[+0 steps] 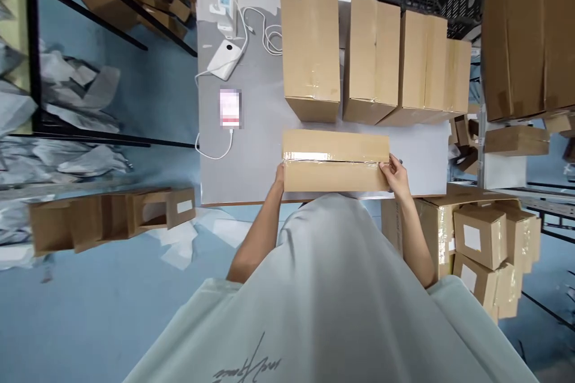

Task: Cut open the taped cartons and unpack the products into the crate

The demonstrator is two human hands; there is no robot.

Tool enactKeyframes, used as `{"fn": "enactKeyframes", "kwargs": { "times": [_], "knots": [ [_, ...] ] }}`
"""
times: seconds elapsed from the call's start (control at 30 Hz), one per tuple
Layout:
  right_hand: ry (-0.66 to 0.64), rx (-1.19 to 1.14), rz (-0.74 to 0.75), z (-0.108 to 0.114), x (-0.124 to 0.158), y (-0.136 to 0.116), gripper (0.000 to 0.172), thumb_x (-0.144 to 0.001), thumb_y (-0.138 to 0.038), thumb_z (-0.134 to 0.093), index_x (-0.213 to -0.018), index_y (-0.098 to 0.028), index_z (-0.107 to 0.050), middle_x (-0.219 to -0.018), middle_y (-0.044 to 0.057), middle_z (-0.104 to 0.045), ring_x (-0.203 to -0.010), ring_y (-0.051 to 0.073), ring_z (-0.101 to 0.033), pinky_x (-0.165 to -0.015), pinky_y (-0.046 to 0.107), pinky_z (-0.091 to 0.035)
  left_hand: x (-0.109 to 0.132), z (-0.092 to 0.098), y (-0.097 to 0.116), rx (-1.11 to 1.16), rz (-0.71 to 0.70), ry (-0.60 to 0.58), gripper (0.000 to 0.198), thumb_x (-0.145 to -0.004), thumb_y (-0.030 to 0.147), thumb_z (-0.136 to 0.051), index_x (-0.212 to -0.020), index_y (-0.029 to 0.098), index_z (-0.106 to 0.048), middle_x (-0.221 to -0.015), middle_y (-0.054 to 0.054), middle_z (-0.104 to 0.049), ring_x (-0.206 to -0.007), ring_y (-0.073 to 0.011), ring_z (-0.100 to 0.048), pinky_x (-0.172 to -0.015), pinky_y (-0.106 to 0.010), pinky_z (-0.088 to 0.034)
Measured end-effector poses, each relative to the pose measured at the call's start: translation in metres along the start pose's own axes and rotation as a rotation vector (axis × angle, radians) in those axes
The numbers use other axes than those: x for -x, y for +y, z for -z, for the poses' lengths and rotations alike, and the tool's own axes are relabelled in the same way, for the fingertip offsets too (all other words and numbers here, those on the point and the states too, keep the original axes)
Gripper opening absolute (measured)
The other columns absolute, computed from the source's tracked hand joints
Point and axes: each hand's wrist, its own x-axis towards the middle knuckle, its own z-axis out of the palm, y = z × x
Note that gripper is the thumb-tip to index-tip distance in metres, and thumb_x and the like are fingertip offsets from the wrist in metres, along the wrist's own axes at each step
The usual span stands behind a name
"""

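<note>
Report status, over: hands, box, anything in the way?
Left hand at left end of box, right hand at right end. Shiny tape along its top seam. Cartons stand just beyond, clear of both hands.

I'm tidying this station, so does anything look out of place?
Yes: loose white sheets lie in disarray on the floor by the near left corner of the table, as if dropped. The box between the left hand and right hand shows no plain damage.
</note>
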Motion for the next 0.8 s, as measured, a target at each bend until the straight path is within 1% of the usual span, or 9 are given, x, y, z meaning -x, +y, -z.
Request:
{"fn": "enactKeyframes", "kwargs": {
  "times": [0.1, 0.2, 0.27, 0.33, 0.4, 0.47, 0.57, 0.67, 0.8],
  "knots": [
    [0.036, 0.119, -0.021, 0.0, 0.002, 0.002, 0.073, -0.094, -0.059, -0.069, -0.155, -0.019, -0.069, -0.16, 0.02, -0.075, -0.143, 0.037, -0.075, -0.126, 0.06, -0.058, 0.005, 0.015, 0.007, -0.002, -0.036, 0.067, 0.036, -0.087, 0.055, -0.081, -0.08, 0.024, -0.065, -0.076, -0.005, -0.073, -0.087, -0.0265, -0.073, -0.081, -0.037, -0.064],
    [0.08, 0.278, -0.031, 0.002, 0.0, 0.002, 0.079, -0.094, -0.054, -0.068, -0.162, -0.015, -0.063, -0.163, 0.024, -0.072, -0.135, 0.038, -0.077, -0.12, 0.061, -0.061, 0.029, 0.041, 0.017, -0.066, -0.191, 0.146, 0.036, -0.094, 0.056, -0.075, -0.103, 0.021, -0.076, -0.107, -0.008, -0.082, -0.101, -0.0214, -0.075, -0.094, -0.031, -0.062],
    [0.082, 0.422, 0.036, 0.005, -0.002, -0.002, 0.078, -0.096, -0.05, -0.066, -0.165, -0.014, -0.061, -0.168, 0.027, -0.066, -0.138, 0.039, -0.075, -0.12, 0.061, -0.062, 0.051, 0.054, 0.024, -0.186, -0.283, 0.143, 0.043, -0.095, 0.059, -0.075, -0.115, 0.021, -0.079, -0.117, -0.01, -0.084, -0.098, -0.0209, -0.075, -0.095, -0.032, -0.061],
    [0.056, 0.573, 0.144, 0.007, -0.005, -0.009, 0.071, -0.101, -0.045, -0.062, -0.165, -0.014, -0.062, -0.172, 0.027, -0.061, -0.147, 0.04, -0.069, -0.123, 0.063, -0.059, 0.073, 0.059, 0.029, -0.312, -0.312, 0.088, 0.046, -0.089, 0.058, -0.084, -0.118, 0.022, -0.081, -0.123, -0.011, -0.084, -0.094, -0.0217, -0.074, -0.091, -0.034, -0.062],
    [0.014, 0.712, 0.226, 0.008, -0.01, -0.016, 0.064, -0.106, -0.039, -0.058, -0.165, -0.016, -0.063, -0.176, 0.025, -0.057, -0.156, 0.042, -0.062, -0.126, 0.065, -0.057, 0.087, 0.057, 0.033, -0.389, -0.315, 0.046, 0.045, -0.081, 0.049, -0.09, -0.117, 0.023, -0.081, -0.131, -0.011, -0.082, -0.092, -0.0216, -0.074, -0.088, -0.035, -0.062],
    [-0.038, 0.834, 0.273, 0.01, -0.016, -0.023, 0.06, -0.109, -0.036, -0.056, -0.165, -0.017, -0.064, -0.177, 0.025, -0.055, -0.158, 0.043, -0.06, -0.128, 0.066, -0.056, 0.092, 0.051, 0.033, -0.413, -0.294, 0.047, 0.043, -0.078, 0.039, -0.092, -0.116, 0.023, -0.079, -0.134, -0.011, -0.08, -0.088, -0.0201, -0.074, -0.087, -0.035, -0.062],
    [-0.126, 0.925, 0.363, 0.015, -0.028, -0.028, 0.058, -0.11, -0.035, -0.059, -0.165, -0.019, -0.066, -0.177, 0.022, -0.056, -0.16, 0.041, -0.059, -0.132, 0.063, -0.054, 0.088, 0.043, 0.032, -0.38, -0.193, 0.117, 0.046, -0.074, 0.027, -0.092, -0.116, 0.022, -0.074, -0.121, -0.008, -0.081, -0.079, -0.0172, -0.07, -0.08, -0.032, -0.059],
    [-0.223, 0.934, 0.492, 0.022, -0.044, -0.032, 0.055, -0.108, -0.034, -0.063, -0.162, -0.025, -0.069, -0.177, 0.017, -0.059, -0.165, 0.039, -0.055, -0.135, 0.063, -0.051, 0.083, 0.038, 0.029, -0.319, -0.131, 0.183, 0.048, -0.072, 0.024, -0.094, -0.114, 0.021, -0.071, -0.113, -0.006, -0.081, -0.07, -0.0146, -0.067, -0.071, -0.029, -0.055],
    [-0.376, 1.003, 0.576, 0.023, -0.061, -0.037, 0.058, -0.106, -0.033, -0.068, -0.161, -0.015, -0.068, -0.182, 0.021, -0.053, -0.171, 0.041, -0.049, -0.141, 0.063, -0.044, 0.087, 0.028, 0.026, -0.175, -0.085, 0.184, 0.041, -0.08, 0.028, -0.091, -0.114, 0.019, -0.07, -0.116, -0.008, -0.078, -0.057, -0.0092, -0.06, -0.055, -0.026, -0.051]
  ]
}}
